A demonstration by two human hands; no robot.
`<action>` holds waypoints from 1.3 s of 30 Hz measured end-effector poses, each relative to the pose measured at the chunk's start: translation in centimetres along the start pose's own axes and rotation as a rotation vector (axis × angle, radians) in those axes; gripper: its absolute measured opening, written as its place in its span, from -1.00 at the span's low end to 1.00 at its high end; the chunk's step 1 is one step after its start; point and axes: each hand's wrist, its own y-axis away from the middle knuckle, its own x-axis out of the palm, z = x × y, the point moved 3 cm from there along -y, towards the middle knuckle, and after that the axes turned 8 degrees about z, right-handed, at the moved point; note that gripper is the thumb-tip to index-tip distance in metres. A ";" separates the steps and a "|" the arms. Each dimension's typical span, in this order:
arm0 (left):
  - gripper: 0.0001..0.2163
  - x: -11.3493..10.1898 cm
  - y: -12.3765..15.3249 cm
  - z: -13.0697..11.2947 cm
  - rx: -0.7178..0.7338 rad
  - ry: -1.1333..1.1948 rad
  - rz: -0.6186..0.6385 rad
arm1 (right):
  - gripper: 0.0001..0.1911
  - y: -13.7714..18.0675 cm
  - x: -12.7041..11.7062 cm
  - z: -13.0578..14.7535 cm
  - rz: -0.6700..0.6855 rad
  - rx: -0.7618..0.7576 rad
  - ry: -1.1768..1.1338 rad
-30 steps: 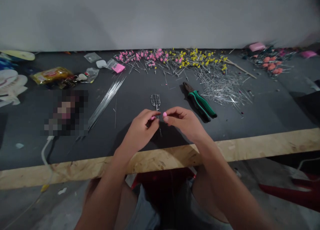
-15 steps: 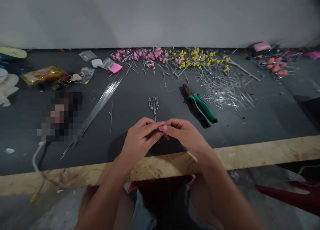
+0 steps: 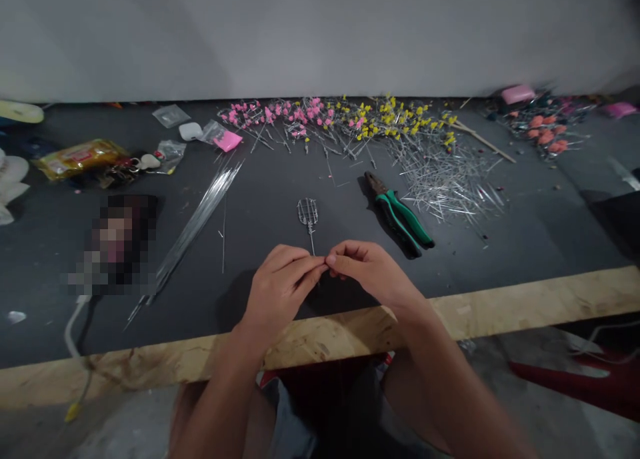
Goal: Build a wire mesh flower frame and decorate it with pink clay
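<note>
My left hand (image 3: 283, 279) and my right hand (image 3: 365, 266) meet at the fingertips just above the table's front part. Both are closed in a pinch. The small pink lump seen between them a moment ago is now hidden by the fingers. Just beyond lies a small racket-shaped wire piece (image 3: 307, 212) with a wire grid head; its thin handle runs under my left fingers. To the right, pliers (image 3: 403, 216) with green and black handles rest on the table.
A bundle of straight wires (image 3: 200, 212) lies left. Along the wall are wire stems with pink tips (image 3: 277, 116) and yellow tips (image 3: 395, 118), beside a heap of short wires (image 3: 445, 186). A pink packet (image 3: 227, 139) is at back left. The table's wooden edge (image 3: 330, 336) runs in front.
The pink lump between my fingertips has gone out of sight as my left fingers closed flatter over it. The view has shifted slightly; the wire piece and pliers lie as before.
</note>
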 end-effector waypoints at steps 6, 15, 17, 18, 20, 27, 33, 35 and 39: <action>-0.91 -0.9 0.1 3.0 -0.500 0.340 -0.107 | -0.87 -0.7 -1.7 0.1 -0.104 -0.106 -0.120; -0.82 0.4 -0.1 3.3 -0.670 1.047 -0.100 | -0.76 -2.5 -3.1 -0.2 -0.157 -0.055 0.046; -0.78 0.7 -0.1 3.2 -0.678 0.983 -0.104 | -0.79 -2.6 -2.9 -0.3 -0.122 -0.048 0.070; -0.77 0.7 -0.1 3.1 -0.670 0.922 -0.100 | -0.81 -2.6 -2.8 -0.3 -0.102 -0.045 0.074; -0.78 0.8 -0.2 2.6 -0.601 0.750 -0.080 | -0.81 -2.4 -2.4 -0.3 -0.053 -0.035 0.070; -0.78 0.6 -0.4 0.5 -0.247 0.371 0.124 | -0.76 -1.7 -0.8 -0.4 0.165 -0.003 -0.094; -0.87 0.6 -0.6 0.6 -0.199 0.310 0.064 | -0.76 -1.8 -0.6 -0.7 0.167 -0.015 -0.162; -0.89 0.6 -0.6 0.7 -0.206 0.279 0.063 | -0.78 -1.8 -0.7 -0.6 0.148 -0.020 -0.151; -0.89 0.6 -0.7 0.6 -0.197 0.246 0.102 | -0.82 -1.4 -0.9 -0.4 0.116 -0.004 -0.121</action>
